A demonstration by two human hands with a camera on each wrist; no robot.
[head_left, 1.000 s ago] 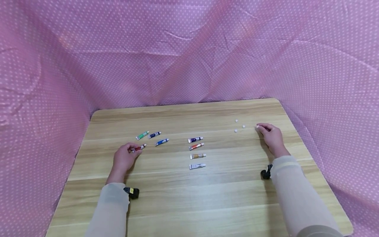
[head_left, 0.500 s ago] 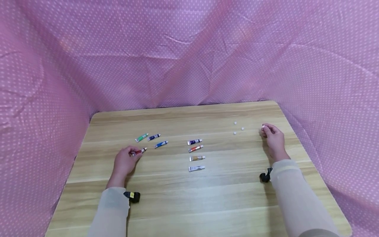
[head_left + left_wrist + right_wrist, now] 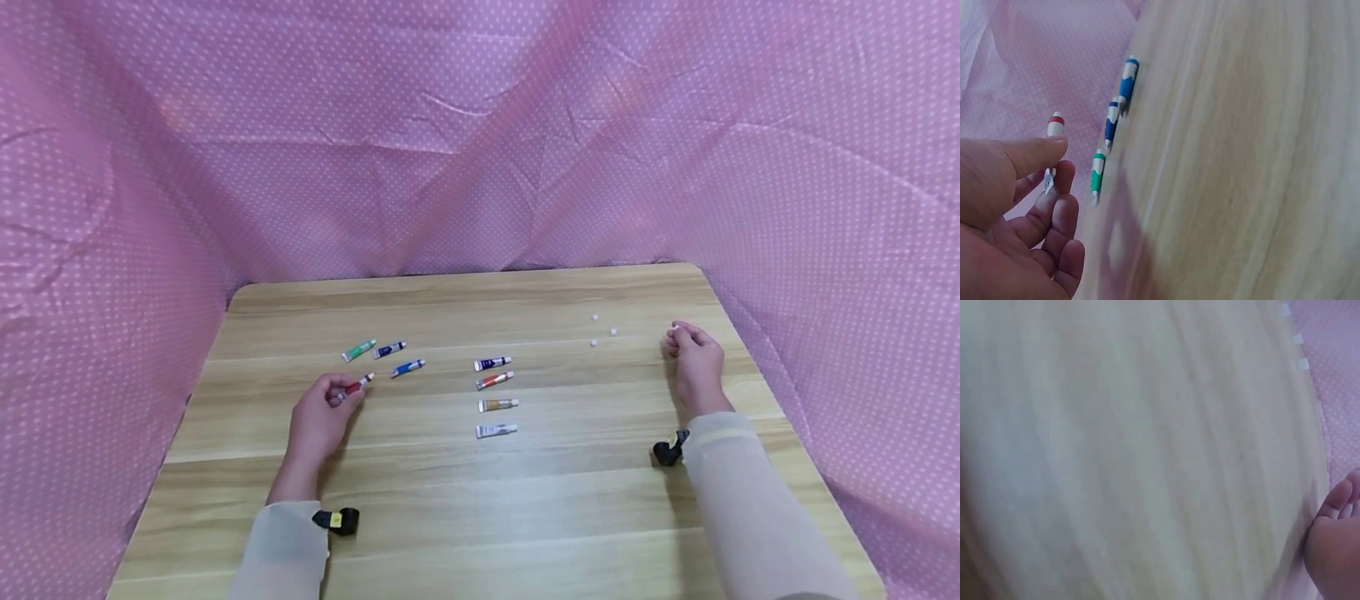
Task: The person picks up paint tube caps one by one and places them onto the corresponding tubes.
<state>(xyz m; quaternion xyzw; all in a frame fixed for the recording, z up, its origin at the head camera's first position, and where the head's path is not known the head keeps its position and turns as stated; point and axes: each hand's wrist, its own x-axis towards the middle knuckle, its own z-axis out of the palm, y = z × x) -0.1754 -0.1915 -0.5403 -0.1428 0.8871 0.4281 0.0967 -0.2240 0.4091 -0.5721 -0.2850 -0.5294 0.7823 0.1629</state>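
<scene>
Left hand (image 3: 321,415) pinches red tube (image 3: 359,386) at left; likely light, soft, easily squeezed, best held gently mid-body. Right hand (image 3: 701,368), far right, pinches small white cap (image 3: 676,327).

Red-and-white tube (image 3: 1055,126), green tube (image 3: 359,350), bright blue tube (image 3: 408,368), white pieces (image 3: 613,332), white-dotted pink cloth (image 3: 480,192), tan wood-grained table (image 3: 585,483)

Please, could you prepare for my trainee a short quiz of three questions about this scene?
1. Which tube does the left grip pinch? A) green tube; B) red tube; C) blue tube.
2. True or false: in the head view, the silver tube appears lower than the orange tube.
3. How many small white pieces lie loose on the table?

Key: 1. B; 2. True; 3. Three.
</scene>
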